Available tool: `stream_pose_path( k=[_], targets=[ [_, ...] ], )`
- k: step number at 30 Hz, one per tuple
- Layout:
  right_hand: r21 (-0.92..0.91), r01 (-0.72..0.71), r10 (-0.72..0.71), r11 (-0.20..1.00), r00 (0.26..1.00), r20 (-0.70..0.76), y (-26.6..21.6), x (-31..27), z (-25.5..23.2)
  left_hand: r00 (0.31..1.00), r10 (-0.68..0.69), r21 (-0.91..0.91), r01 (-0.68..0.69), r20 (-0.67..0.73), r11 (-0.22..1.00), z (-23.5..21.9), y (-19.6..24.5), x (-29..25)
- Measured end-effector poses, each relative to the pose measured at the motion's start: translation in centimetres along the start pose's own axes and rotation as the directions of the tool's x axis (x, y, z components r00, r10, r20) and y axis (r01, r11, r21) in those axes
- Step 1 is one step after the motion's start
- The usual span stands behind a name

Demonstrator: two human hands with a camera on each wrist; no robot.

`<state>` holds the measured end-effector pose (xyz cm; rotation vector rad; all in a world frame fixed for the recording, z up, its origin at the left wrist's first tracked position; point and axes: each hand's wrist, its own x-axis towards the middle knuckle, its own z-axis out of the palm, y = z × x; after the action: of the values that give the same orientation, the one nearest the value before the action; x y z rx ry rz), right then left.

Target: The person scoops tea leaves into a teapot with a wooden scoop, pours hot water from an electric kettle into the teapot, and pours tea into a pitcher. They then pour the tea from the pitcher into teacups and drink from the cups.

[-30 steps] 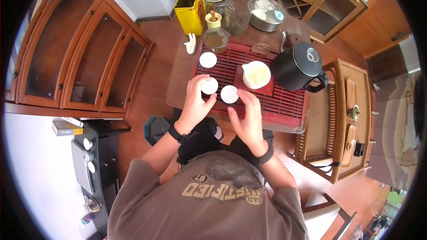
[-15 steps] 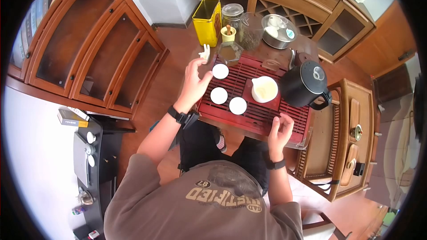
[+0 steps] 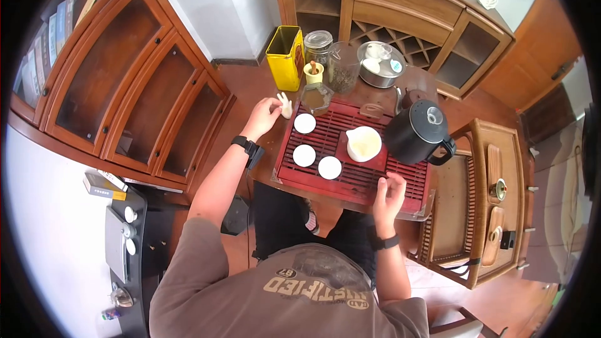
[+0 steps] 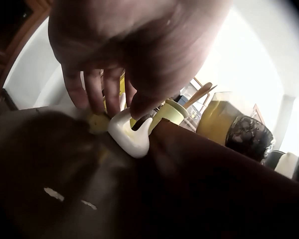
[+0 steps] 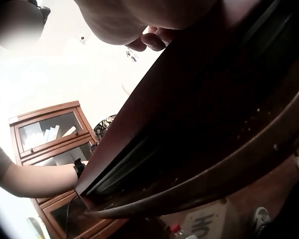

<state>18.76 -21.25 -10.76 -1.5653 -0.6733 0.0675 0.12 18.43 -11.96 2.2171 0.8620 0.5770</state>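
My left hand (image 3: 263, 119) is at the table's left side with its fingers curled about a small white ornament (image 3: 286, 106) with upright prongs. In the left wrist view, the thumb overlaps the glossy ornament (image 4: 131, 137), and the other fingers hang on its far side. My right hand (image 3: 389, 197) lies over the near right part of the red slatted tea tray (image 3: 360, 191), fingers slightly bent and holding nothing. Three white teacups (image 3: 305, 123) stand on the tray's left half. A white pitcher (image 3: 355, 148) of pale liquid is right of them.
A black kettle (image 3: 410, 134) stands at the tray's right. Behind are a glass pitcher (image 3: 317, 97), a yellow tin (image 3: 285, 59), a yellow cup (image 3: 313, 74) with wooden tools, lidded jars and a steel pan (image 3: 383, 75). A rattan cart (image 3: 451, 213) stands to the right.
My left hand has gone from the teacups to the white ornament, which has shifted slightly nearer. My right hand has moved from a cup to the tray's near right part. The head view has tilted up.
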Motion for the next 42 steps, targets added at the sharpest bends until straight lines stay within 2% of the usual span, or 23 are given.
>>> stream_pose_path(
  k=[4,6,7,9,10,12,13,15,16,18,20,22,23,24,26,28,30,32,34,36,38,42],
  targets=[
    [0.01,0.006,-0.006,1.0,1.0,0.015,0.4,-0.1,0.0,0.999,0.036,-0.041,-0.037,-0.027,0.998,0.4,0.2,0.1],
    [0.014,0.007,-0.007,1.0,1.0,0.009,0.3,0.1,0.0,0.984,0.072,0.095,-0.057,-0.163,0.994,-0.2,1.9,0.4],
    [0.011,0.009,-0.009,1.0,1.0,0.01,0.0,0.0,0.1,0.984,0.079,0.095,-0.064,-0.16,0.993,-0.7,3.1,0.9],
    [0.006,0.011,-0.011,1.0,1.0,0.011,-0.2,0.0,0.0,0.992,-0.02,-0.138,0.003,-0.126,0.99,-2.5,7.1,1.9],
    [0.002,0.003,-0.003,1.0,1.0,0.017,-0.2,0.0,0.0,0.992,-0.02,-0.141,0.002,-0.128,0.99,-3.5,9.6,2.3],
    [-0.002,0.004,-0.004,1.0,0.999,0.032,-0.1,0.2,0.0,0.997,0.062,-0.108,-0.066,-0.034,0.992,-5.0,13.7,3.5],
    [-0.009,0.014,-0.013,1.0,1.0,0.026,-0.1,0.1,0.0,0.997,0.06,-0.111,-0.064,-0.041,0.992,-4.7,14.1,4.7],
    [-0.017,0.027,-0.027,0.999,0.999,0.027,-0.3,0.1,0.1,0.958,0.283,0.016,-0.284,0.052,0.959,-4.4,14.5,7.3],
    [-0.025,0.031,-0.031,0.999,0.999,0.02,-0.5,0.1,0.1,0.959,0.281,0.015,-0.282,0.045,0.959,-4.2,14.5,8.1],
    [-0.034,0.047,-0.046,0.998,0.999,0.009,-0.7,0.3,0.0,0.886,0.452,0.184,-0.465,0.108,0.866,-3.6,14.4,9.8],
    [-0.043,0.032,-0.032,0.999,0.999,0.011,-0.7,0.2,0.0,0.877,0.469,0.213,-0.48,0.103,0.851,-2.7,14.1,10.8],
    [-0.04,0.037,-0.037,0.999,0.999,0.001,-0.9,0.2,0.0,0.863,0.465,0.292,-0.505,0.198,0.812,-2.2,13.5,11.6],
    [-0.017,0.037,-0.037,0.999,0.999,0.006,-0.8,0.2,0.0,0.896,0.397,0.252,-0.438,0.2,0.863,-2.3,14.4,11.4],
    [0.007,0.039,-0.039,0.999,0.999,0.012,-0.8,0.2,-0.1,0.894,0.401,0.252,-0.443,0.202,0.861,-2.1,14.3,11.5],
    [-0.002,0.042,-0.042,0.999,0.999,0.015,-0.8,0.3,-0.1,0.886,0.454,0.256,-0.461,0.092,0.849,-2.2,14.3,11.5],
    [-0.01,0.037,-0.037,0.999,0.999,0.022,-0.7,0.1,-0.1,0.91,0.411,0.245,-0.411,0.056,0.878,-2.5,14.6,11.3],
    [-0.031,0.041,-0.04,0.999,0.999,0.033,-0.7,0.3,-0.2,0.879,0.463,0.256,-0.424,-0.115,0.869,-2.8,15.0,11.0],
    [-0.02,0.03,-0.029,0.999,0.999,0.032,-0.9,0.2,-0.1,0.871,0.466,0.258,-0.419,-0.156,0.87,-3.3,14.9,11.3],
    [-0.01,0.015,-0.015,1.0,1.0,0.028,-1.0,0.1,-0.1,0.847,0.454,0.232,-0.399,-0.277,0.887,-4.0,15.7,11.2],
    [-0.012,0.029,-0.029,0.999,0.999,0.027,-1.0,0.2,-0.1,0.831,0.472,0.234,-0.417,-0.294,0.878,-4.9,16.1,11.1],
    [-0.022,0.035,-0.034,0.999,0.999,0.029,-0.9,0.2,-0.2,0.773,0.53,0.235,-0.475,-0.35,0.848,-5.9,16.3,11.5],
    [-0.014,0.032,-0.031,0.999,0.999,0.029,-0.7,0.2,-0.2,0.792,0.48,0.189,-0.442,-0.377,0.877,-7.6,17.1,11.4]
  ],
)
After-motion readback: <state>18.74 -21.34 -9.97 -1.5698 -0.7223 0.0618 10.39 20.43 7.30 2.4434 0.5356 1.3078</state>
